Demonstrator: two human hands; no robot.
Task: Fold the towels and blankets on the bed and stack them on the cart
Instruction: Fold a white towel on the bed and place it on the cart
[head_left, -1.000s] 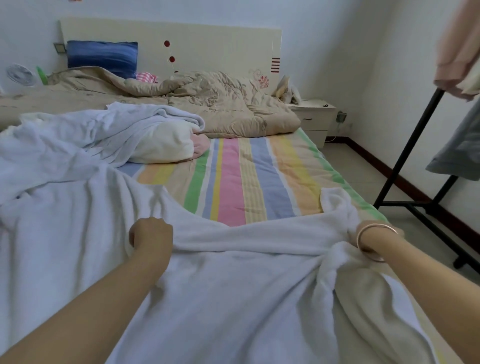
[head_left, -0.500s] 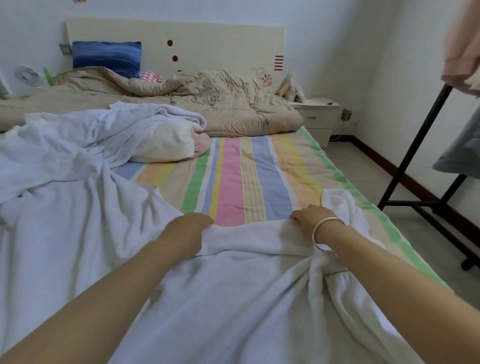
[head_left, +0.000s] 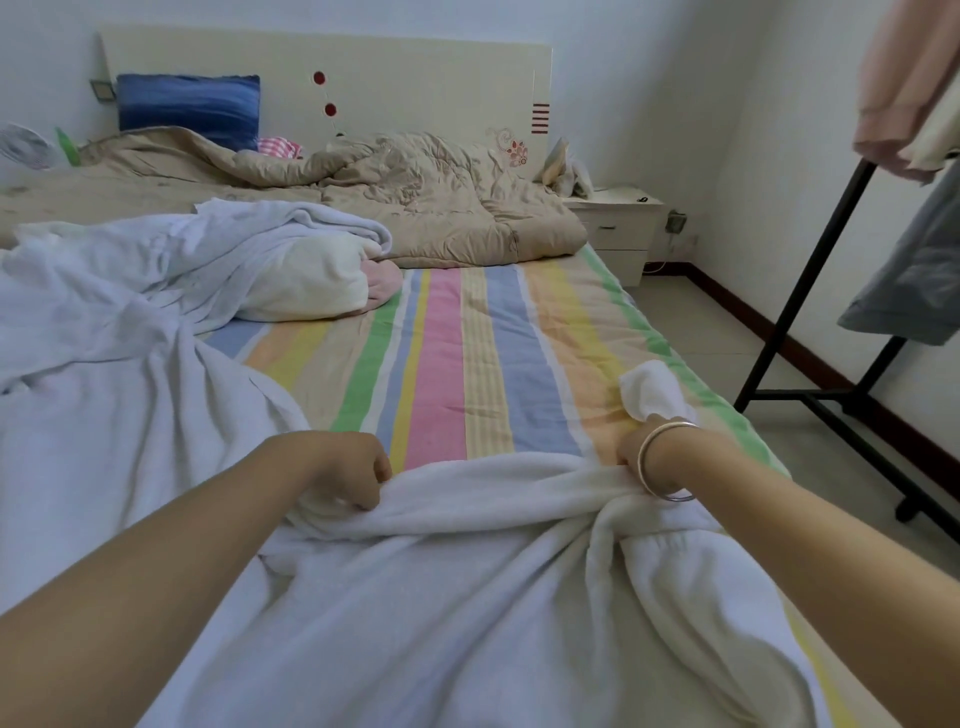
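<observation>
At far left a pile of white linen (head_left: 119, 280) is lying unfolded across the striped sheet (head_left: 447, 364), awaiting its turn. The white towel (head_left: 467, 613) now being worked is spreading from that side over the near end of the sheet, its far edge running as a thick, bunched roll between the two hands. The left hand (head_left: 350, 470) is pinching a fold of that edge between curled fingers and thumb. Beyond it, at the head end, a beige quilt (head_left: 426, 208) is lying crumpled and untouched. The right hand (head_left: 636, 449), wearing a bracelet (head_left: 667, 465), is gripping the same edge close to its right corner, fingers curled down into the cloth, with the corner itself poking out past the knuckles; the fingertips are hidden. Compared with half a second ago the hands are standing slightly farther apart. Compared with a full second ago they are closer together and farther up the sheet, so the edge is being carried away from the body and drawn taut. In my judgement the towel is being laid out flat ahead of its first fold, and no fold is yet made. At right a clothes rack (head_left: 810, 270) is standing on the floor. No cart is showing, so stacking is some way off.
</observation>
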